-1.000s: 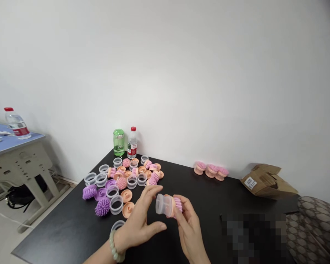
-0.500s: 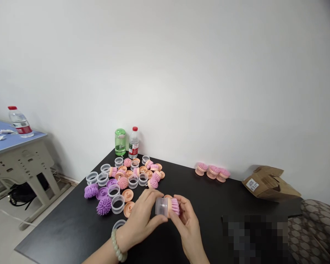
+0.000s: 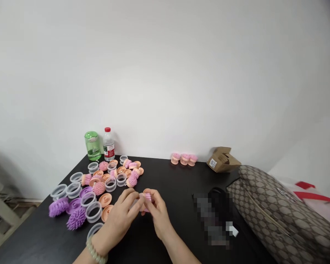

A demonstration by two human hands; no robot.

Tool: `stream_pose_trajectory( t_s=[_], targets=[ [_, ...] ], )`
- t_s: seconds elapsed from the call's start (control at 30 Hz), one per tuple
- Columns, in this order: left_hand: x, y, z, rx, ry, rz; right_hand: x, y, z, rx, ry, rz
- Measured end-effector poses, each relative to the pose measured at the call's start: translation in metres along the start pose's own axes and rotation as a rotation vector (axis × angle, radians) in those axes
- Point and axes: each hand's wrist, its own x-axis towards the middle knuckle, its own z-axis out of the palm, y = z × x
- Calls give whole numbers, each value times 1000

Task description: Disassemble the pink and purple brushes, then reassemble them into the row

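My left hand (image 3: 122,212) and my right hand (image 3: 158,211) meet over the front of the black table, both with fingers closed. Between them is a small round brush (image 3: 147,197) with pink bristles and a peach base, mostly covered by my fingers. My right hand grips the brush; my left has hold of a clear plastic ring (image 3: 135,206), largely hidden. Left of my hands lie several loose clear rings (image 3: 94,212), peach discs (image 3: 105,200), pink bristle heads (image 3: 99,188) and purple bristle heads (image 3: 76,219).
Three pink brushes (image 3: 184,159) stand in a row by the wall. Behind the loose parts are a green container (image 3: 92,146) and a water bottle (image 3: 109,145). To the right are an open cardboard box (image 3: 222,160) and a patterned bag (image 3: 277,212).
The view has swung right, showing more of the bag. My hands have drawn closer together around the brush and ring, which are now more covered by fingers.
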Motion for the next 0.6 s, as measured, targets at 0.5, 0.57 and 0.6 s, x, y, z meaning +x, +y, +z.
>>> stream_pose_trajectory(
  t_s=[0.5, 0.57, 0.6],
  targets=[
    [0, 5, -21, -22, -45, -282, 5, -4, -6, -17, 6, 7],
    [-6, 4, -21, -6, -31, -255, 4, -4, -4, -37, -21, 28],
    [-8, 4, -21, 16, -15, -223, 4, -3, -3, -45, -33, 43]
  ],
)
